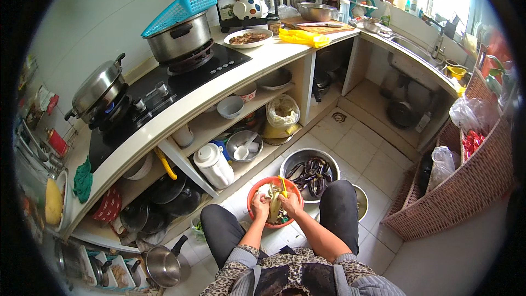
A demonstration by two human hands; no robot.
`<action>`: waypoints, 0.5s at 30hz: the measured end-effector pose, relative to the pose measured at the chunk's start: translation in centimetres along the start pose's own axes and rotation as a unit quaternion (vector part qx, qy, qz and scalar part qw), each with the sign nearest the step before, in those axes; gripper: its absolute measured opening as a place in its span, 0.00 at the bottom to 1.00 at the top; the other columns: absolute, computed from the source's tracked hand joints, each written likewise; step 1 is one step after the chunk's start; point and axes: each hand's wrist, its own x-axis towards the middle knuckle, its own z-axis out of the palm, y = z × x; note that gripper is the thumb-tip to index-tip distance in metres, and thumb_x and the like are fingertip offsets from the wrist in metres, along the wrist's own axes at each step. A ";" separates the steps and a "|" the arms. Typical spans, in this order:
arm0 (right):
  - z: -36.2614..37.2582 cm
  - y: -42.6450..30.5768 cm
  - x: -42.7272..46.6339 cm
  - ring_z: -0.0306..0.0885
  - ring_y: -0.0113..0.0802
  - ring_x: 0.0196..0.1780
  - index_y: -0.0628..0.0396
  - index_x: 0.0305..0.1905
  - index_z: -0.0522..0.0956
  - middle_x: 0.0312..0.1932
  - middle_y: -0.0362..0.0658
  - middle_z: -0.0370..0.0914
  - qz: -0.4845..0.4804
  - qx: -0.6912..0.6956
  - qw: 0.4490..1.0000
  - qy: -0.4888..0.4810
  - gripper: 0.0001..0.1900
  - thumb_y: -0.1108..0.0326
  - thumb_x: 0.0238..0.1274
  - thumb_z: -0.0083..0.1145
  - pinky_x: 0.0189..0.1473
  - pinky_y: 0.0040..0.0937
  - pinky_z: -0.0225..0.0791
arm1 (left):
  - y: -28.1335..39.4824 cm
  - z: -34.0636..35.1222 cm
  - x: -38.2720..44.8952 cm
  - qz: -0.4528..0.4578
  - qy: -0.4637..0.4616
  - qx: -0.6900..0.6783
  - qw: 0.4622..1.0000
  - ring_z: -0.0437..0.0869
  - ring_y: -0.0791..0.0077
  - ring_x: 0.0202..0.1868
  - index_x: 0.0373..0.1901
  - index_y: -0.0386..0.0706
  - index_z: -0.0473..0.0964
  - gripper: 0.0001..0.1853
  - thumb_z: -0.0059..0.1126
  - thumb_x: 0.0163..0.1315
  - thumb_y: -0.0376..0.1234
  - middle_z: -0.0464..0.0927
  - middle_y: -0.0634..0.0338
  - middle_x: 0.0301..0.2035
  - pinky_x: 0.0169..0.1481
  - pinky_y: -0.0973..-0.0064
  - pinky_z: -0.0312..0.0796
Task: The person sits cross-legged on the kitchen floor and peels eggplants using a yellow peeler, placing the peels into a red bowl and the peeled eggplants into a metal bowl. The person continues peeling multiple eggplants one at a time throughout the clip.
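My left hand [259,206] grips a long, pale greenish vegetable [274,210] over an orange-red plastic basin [250,197]. It looks like a peeled eggplant. In my right hand [291,204] is a yellow-handled tool [283,187], probably a peeler, held close against the vegetable; its working end is too small to make out. Pale and dark scraps lie in the plastic basin below both hands. Just beyond, a stainless steel basin [283,168] holds several dark purple eggplants [314,174]. Another metal bowl [362,201] is partly hidden behind my right knee.
On the left, a covered pot [98,88] sits over a lit burner; a larger pot [181,39] carries a blue basket [185,6]. Open shelves below hold a white thermos jug [213,164] and bowls. A woven shelf unit [448,197] stands at right, a saucepan [163,266] at lower left.
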 end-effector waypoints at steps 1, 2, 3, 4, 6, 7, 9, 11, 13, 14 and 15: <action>-0.1 -0.2 -0.2 0.69 0.24 0.23 0.58 0.33 0.81 0.22 0.36 0.75 0.012 0.024 1.000 -0.005 0.09 0.64 0.62 0.56 0.25 0.28 0.62 | 0.5 -0.2 -0.2 -0.009 -0.018 -0.023 1.000 0.87 0.66 0.34 0.40 0.36 0.80 0.13 0.69 0.57 0.34 0.85 0.52 0.34 0.42 0.71 0.77; -0.2 -0.3 -0.3 0.72 0.26 0.25 0.59 0.34 0.81 0.24 0.38 0.77 0.025 0.049 0.998 -0.011 0.09 0.64 0.62 0.57 0.27 0.30 0.65 | 0.8 -0.5 -0.4 -0.018 -0.036 -0.046 0.998 0.86 0.66 0.35 0.41 0.35 0.80 0.15 0.68 0.59 0.37 0.84 0.51 0.36 0.44 0.71 0.77; -0.3 -0.3 -0.4 0.75 0.27 0.27 0.60 0.36 0.82 0.26 0.40 0.80 0.037 0.072 0.997 -0.017 0.11 0.63 0.62 0.58 0.29 0.31 0.67 | 1.2 -0.8 -0.6 -0.027 -0.053 -0.070 0.996 0.86 0.67 0.37 0.42 0.33 0.79 0.18 0.67 0.62 0.40 0.84 0.50 0.39 0.45 0.71 0.77; -1.7 0.8 0.8 0.72 0.25 0.23 0.58 0.37 0.82 0.25 0.37 0.77 0.051 0.071 0.996 -0.019 0.10 0.63 0.63 0.57 0.25 0.29 0.64 | 3.3 -0.1 -0.5 -0.001 -0.088 -0.107 0.990 0.85 0.66 0.40 0.46 0.33 0.79 0.23 0.60 0.67 0.47 0.84 0.50 0.39 0.49 0.72 0.75; -3.1 1.6 1.7 0.70 0.25 0.21 0.57 0.36 0.82 0.23 0.35 0.75 0.082 0.143 0.986 -0.001 0.09 0.62 0.64 0.57 0.22 0.28 0.63 | 4.9 0.2 -1.6 0.027 -0.182 -0.171 0.968 0.85 0.58 0.47 0.51 0.35 0.78 0.26 0.53 0.69 0.51 0.83 0.46 0.42 0.53 0.66 0.73; -2.8 1.3 1.7 0.69 0.24 0.20 0.56 0.36 0.81 0.22 0.35 0.74 0.100 0.180 0.979 0.000 0.09 0.62 0.64 0.57 0.21 0.28 0.63 | 4.7 0.1 -1.8 0.063 -0.204 -0.175 0.961 0.84 0.54 0.49 0.53 0.36 0.77 0.27 0.53 0.70 0.51 0.83 0.44 0.44 0.55 0.64 0.73; -2.5 0.2 1.5 0.68 0.24 0.19 0.55 0.39 0.81 0.23 0.35 0.73 0.138 0.190 0.972 -0.009 0.09 0.61 0.63 0.58 0.19 0.26 0.62 | 4.0 0.2 -1.9 0.112 -0.188 -0.114 0.969 0.81 0.47 0.53 0.57 0.38 0.73 0.25 0.53 0.70 0.49 0.80 0.41 0.47 0.56 0.59 0.72; -1.9 -0.9 0.9 0.68 0.25 0.19 0.54 0.41 0.81 0.24 0.36 0.74 0.175 0.144 0.973 -0.041 0.10 0.60 0.63 0.59 0.19 0.26 0.62 | 2.2 0.4 -1.9 0.117 -0.147 -0.082 0.979 0.81 0.45 0.53 0.59 0.38 0.70 0.26 0.53 0.70 0.48 0.80 0.40 0.47 0.56 0.57 0.72; -1.7 -1.9 -0.3 0.69 0.27 0.19 0.54 0.43 0.81 0.26 0.37 0.76 0.165 0.178 0.969 -0.055 0.11 0.61 0.61 0.60 0.19 0.26 0.62 | 2.0 0.5 -2.4 0.120 -0.138 -0.079 0.980 0.80 0.40 0.51 0.57 0.38 0.68 0.24 0.53 0.69 0.46 0.79 0.37 0.47 0.54 0.53 0.72; -1.6 -2.4 -0.8 0.70 0.27 0.19 0.54 0.42 0.81 0.26 0.38 0.77 0.165 0.196 0.965 -0.052 0.10 0.61 0.60 0.60 0.19 0.26 0.62 | 2.2 0.4 -2.6 0.112 -0.145 -0.077 0.980 0.80 0.39 0.51 0.57 0.38 0.68 0.24 0.53 0.69 0.45 0.78 0.36 0.47 0.53 0.52 0.72; -1.6 -2.4 -1.4 0.70 0.27 0.20 0.54 0.42 0.81 0.27 0.38 0.77 0.166 0.214 0.961 -0.049 0.10 0.61 0.60 0.60 0.19 0.26 0.62 | 2.0 0.5 -3.1 0.103 -0.154 -0.073 0.980 0.79 0.37 0.50 0.57 0.38 0.68 0.23 0.53 0.69 0.45 0.78 0.35 0.47 0.53 0.52 0.72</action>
